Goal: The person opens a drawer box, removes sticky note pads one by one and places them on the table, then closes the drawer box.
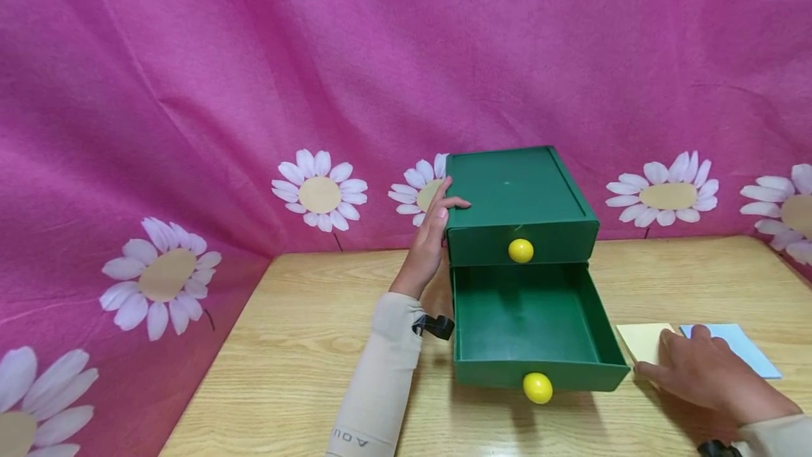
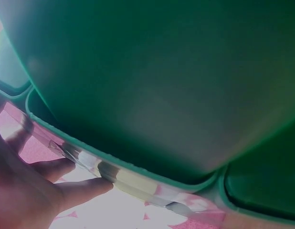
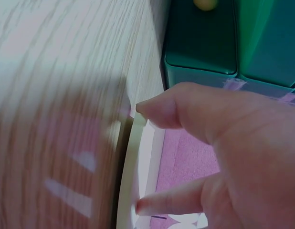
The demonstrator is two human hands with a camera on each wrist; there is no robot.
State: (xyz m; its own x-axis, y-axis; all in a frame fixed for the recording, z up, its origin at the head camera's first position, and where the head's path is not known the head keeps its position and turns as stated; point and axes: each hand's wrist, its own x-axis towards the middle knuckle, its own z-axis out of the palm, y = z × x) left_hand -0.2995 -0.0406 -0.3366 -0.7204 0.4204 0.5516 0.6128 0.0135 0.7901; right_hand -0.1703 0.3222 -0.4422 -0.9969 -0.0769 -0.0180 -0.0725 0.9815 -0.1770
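Observation:
A green two-drawer box [image 1: 507, 189] stands on the table, its upper drawer [image 1: 476, 245] closed and its lower drawer [image 1: 526, 323] pulled out with nothing inside. Each drawer has a round yellow knob. My left hand [image 1: 428, 245] rests against the box's left side, a fingertip over the top edge; in the left wrist view its fingers [image 2: 88, 191] are spread near the green rim. To the right of the drawer, my right hand [image 1: 704, 372] grips a pale yellow sticky note pad [image 1: 641, 340], the thumb at its edge; in the right wrist view the pad's edge [image 3: 128, 167] shows a dark shadow beneath.
A light blue sticky note pad [image 1: 751, 355] lies right of the yellow one, partly behind the right hand. The wooden table [image 1: 285, 358] backs onto a pink curtain [image 1: 355, 76] with large white flowers. The pulled-out drawer's front corner is close to the right thumb.

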